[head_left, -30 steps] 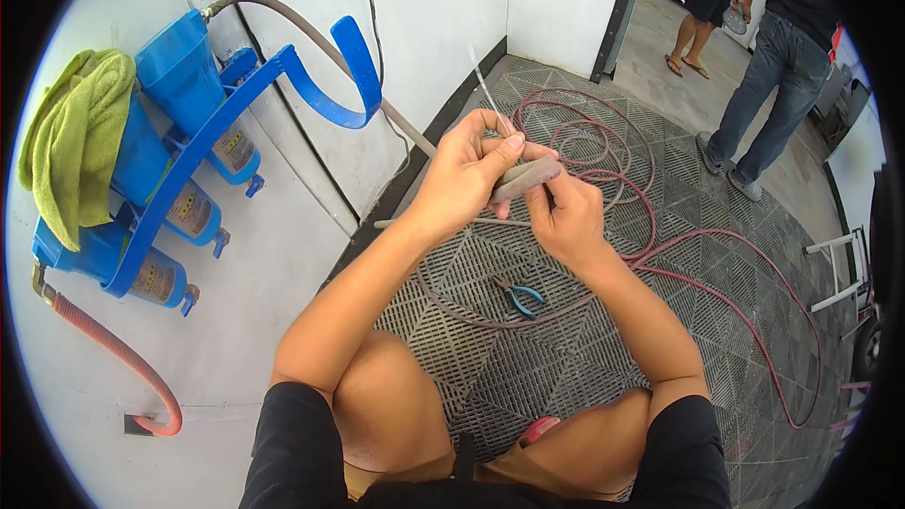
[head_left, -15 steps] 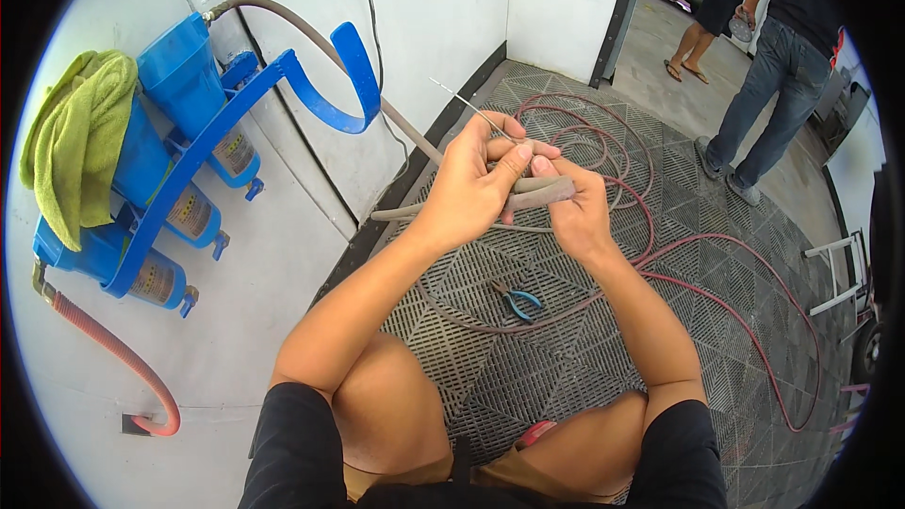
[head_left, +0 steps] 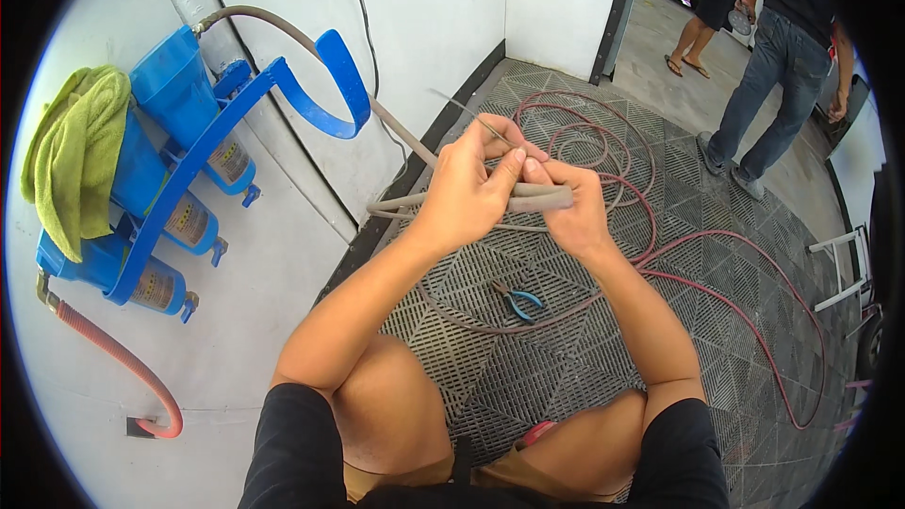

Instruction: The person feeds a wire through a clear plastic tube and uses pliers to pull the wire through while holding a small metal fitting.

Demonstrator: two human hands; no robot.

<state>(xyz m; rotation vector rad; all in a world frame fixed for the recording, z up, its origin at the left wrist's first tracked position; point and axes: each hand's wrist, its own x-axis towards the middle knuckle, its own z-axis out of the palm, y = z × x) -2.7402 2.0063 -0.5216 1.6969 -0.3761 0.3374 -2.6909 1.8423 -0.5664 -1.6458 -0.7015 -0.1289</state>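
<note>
Two bare hands in my feed, working close together at mid-view. The left hand (head_left: 468,190) has its thumb and forefinger pinched on one thin, greyish, slender strip (head_left: 468,113), whose far end pokes up and left, too blurred for me to name its material. The right hand (head_left: 575,210) is curled right beside it, thumb and forefinger pinched together near the strip; I can't tell whether they grip it too. One thick, dull grey-brown rubber hose end (head_left: 545,199) lies across both hands, below the pinching fingers, and the left hand hides how it runs on from there.

Below, one pair of blue-handled pliers (head_left: 520,303) lies on the grey ribbed plastic floor tiles (head_left: 490,386), near a dark red, slim, coiled hose (head_left: 644,212) looping away to the right.

Left wall now: three blue filter housings with clear bowls (head_left: 172,80) in a slanting row, one lime-green cloth towel (head_left: 80,151) draped over the lower end and covering part of them. One curved blue metal bracket (head_left: 347,75) juts across in front, and one ridged red hose (head_left: 123,351) hangs below.

Two people back there: one in jeans (head_left: 782,66), one in dark shorts (head_left: 714,5), both well apart from the hands.
</note>
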